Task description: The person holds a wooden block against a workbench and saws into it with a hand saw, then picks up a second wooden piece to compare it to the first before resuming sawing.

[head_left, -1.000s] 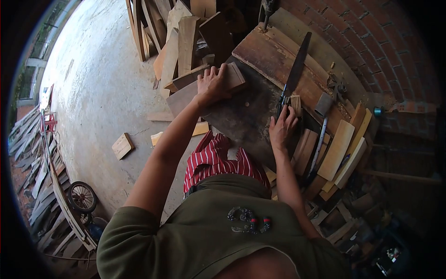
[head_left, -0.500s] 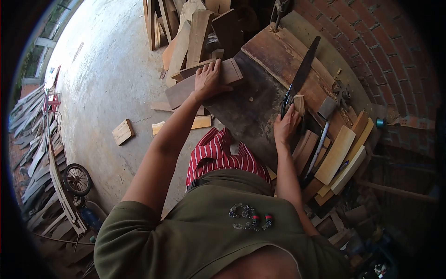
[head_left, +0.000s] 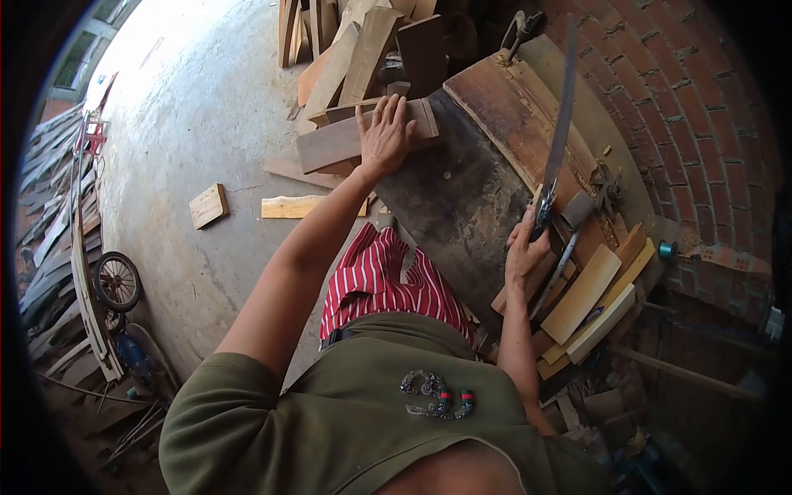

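Note:
A hand saw [head_left: 561,115] with a long dark blade points up and away at the right, its handle in my right hand [head_left: 526,247], whose fingers are wrapped round it. My left hand [head_left: 385,140] lies flat with fingers spread on a brown wooden board [head_left: 334,146], near the board's right end. That board rests across the left edge of the dark worktop [head_left: 445,198]. A thin line crosses the board close to its right end. The saw blade is apart from the board.
Wood pieces lean in a pile [head_left: 371,54] beyond the board. A hammer [head_left: 576,210] and light wood strips [head_left: 582,295] lie at the right, beside a brick wall [head_left: 685,107]. A small block [head_left: 208,206] and a plank [head_left: 289,206] lie on the floor.
My right hand has moved right with the saw, whose blade now points more steeply upward. The fingers of my left hand have spread on the board. The view has shifted slightly.

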Demonstrator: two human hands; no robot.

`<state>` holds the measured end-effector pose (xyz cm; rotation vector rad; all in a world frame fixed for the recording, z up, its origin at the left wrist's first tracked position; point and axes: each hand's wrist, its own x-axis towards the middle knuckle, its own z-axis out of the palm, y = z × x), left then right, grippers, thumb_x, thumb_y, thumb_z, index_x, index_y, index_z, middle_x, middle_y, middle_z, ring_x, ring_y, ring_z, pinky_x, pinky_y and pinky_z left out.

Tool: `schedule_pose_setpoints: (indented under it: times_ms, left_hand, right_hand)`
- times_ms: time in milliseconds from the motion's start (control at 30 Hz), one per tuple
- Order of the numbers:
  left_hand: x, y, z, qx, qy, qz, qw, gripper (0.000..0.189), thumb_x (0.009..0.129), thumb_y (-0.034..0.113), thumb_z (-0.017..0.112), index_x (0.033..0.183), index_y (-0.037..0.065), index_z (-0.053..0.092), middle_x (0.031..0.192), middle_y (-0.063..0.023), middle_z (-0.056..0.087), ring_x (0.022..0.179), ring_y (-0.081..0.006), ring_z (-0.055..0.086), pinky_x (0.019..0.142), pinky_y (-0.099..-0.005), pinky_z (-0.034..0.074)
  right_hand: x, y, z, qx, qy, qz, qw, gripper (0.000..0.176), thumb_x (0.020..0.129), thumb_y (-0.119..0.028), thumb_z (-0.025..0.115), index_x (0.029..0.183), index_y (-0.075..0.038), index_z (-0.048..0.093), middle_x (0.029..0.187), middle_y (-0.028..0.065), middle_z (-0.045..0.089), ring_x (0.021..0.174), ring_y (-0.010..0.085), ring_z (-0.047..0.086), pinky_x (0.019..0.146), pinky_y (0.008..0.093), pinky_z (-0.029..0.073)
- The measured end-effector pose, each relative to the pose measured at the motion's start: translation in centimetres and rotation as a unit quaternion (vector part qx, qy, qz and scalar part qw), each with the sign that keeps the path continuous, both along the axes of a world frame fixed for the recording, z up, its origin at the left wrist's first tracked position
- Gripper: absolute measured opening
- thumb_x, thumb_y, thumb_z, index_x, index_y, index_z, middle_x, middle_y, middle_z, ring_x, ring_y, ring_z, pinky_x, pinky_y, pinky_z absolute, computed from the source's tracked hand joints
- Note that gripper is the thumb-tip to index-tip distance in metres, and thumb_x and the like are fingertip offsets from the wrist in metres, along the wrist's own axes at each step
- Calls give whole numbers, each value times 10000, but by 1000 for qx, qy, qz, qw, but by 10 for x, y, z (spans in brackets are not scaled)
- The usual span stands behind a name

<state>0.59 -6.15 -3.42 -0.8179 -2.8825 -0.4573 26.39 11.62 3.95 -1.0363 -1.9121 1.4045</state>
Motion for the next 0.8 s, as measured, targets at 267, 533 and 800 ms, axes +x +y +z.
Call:
schedule_pose_setpoints:
  times_ms: [267,533,800]
  left_hand:
    - [-5,26,-6,52,43,79,995,483,985,349,491,1409,119,484,1329,-54,533,1348,-249,414,1146,-677,116]
    - [-5,39,-5,-1,51,135,990,433,1016,399,437,1353,157,557,1295,-62,580,1309,-282,467,1138,-685,148]
    - [11,30,-11,-19,163,105,981,475,1012,416,449,1418,178,511,1374,-8,517,1343,-219,418,1153,-635,153]
  right_hand:
    - [-13,-58,-53,47,-68,182,980,314,1020,-330,575,1051,-24,642,593,43,576,502,138,605,462,309,441]
    - [-25,-66,-47,107,-74,210,969,252,1016,-287,566,1016,-36,589,759,217,673,759,421,686,591,462,504]
    - [-29,-64,-42,104,-125,240,957,240,1026,-266,539,1059,-29,554,807,255,663,792,456,663,610,497,486]
